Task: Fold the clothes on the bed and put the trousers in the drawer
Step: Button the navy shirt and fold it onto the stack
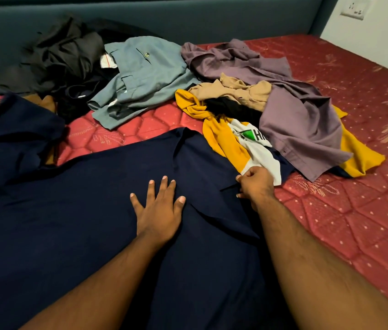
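A navy blue garment (88, 210) lies spread over the near part of the red mattress (345, 210). My left hand (159, 208) presses flat on it with fingers spread. My right hand (256, 184) grips the garment's right edge, fingers curled, beside a yellow and white shirt (242, 144). Further back lie grey-blue trousers (140, 77), a purple shirt (290, 108), a beige shirt (235, 90) and dark clothes (67, 55).
A dark blue padded headboard (212, 17) runs along the far side of the bed. A wall socket (354, 9) sits on the white wall at the top right. Bare mattress shows at the right.
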`<state>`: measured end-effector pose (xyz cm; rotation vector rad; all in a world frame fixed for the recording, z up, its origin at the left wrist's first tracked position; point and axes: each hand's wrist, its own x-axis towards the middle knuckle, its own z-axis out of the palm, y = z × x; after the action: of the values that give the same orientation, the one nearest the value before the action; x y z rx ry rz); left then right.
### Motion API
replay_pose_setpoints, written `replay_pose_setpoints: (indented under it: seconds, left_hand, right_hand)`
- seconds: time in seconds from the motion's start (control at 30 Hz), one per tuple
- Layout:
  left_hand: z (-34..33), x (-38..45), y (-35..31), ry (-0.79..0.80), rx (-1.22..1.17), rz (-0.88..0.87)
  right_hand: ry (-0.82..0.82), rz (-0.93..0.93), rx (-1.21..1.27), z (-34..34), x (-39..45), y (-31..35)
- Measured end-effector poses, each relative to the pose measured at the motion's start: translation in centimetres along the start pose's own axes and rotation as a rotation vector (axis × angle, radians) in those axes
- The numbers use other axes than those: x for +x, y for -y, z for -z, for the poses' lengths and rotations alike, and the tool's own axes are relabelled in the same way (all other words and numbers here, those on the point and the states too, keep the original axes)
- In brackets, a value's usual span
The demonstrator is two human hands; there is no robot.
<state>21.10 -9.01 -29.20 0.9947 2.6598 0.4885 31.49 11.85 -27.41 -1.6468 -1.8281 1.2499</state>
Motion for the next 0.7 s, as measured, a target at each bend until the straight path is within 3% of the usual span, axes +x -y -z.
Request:
replay_pose_setpoints:
  seconds: [0.1, 0.23, 0.33, 0.4, 0.47, 0.53, 0.57, 0.63, 0.7]
  left_hand:
    - [0.6, -0.3, -1.8, -0.026, -0.174, 0.119]
    - [1.1, 1.0, -6.1, 0.05, -0.574, 0.329]
    - [2.2, 1.5, -9.3, 0.099, -1.189, 0.186]
    - [2.7, 1.4, -10.3, 0.222, -1.359, 0.028]
    - [2.3, 1.7, -9.0, 0.057, -1.171, -0.09]
    - [1.4, 2.7, -5.9, -0.188, -0.91, -0.092]
    - [1.2, 3.3, -4.2, -0.229, -0.775, -0.074]
    - [1.3, 4.1, -1.4, -0.143, -0.369, -0.047]
    - [1.2, 4.8, 0.6, -0.022, 0.027, -0.089]
  right_hand:
    - [-0.019, 0.031, -0.035, -0.4, 0.2, -0.4]
    - [0.042, -0.007, -0.003, 0.1, 0.3, -0.2]
    - [0.039, -0.007, -0.018, 0.3, 0.5, -0.2]
    - [-0.014, 0.022, -0.017, 0.9, 0.6, 0.5]
    - [-0.101, 0.095, -0.159, 2.0, 0.6, 1.8]
    - [-0.241, 0.307, -0.27, 2.8, -0.4, 3.9]
    - [-0.268, 0.441, -0.229, 2.4, -1.3, 5.1]
    - [-0.104, 0.628, -0.092, -0.1, -3.7, 6.3]
    - [0.245, 0.741, -0.116, -3.7, -5.7, 5.1]
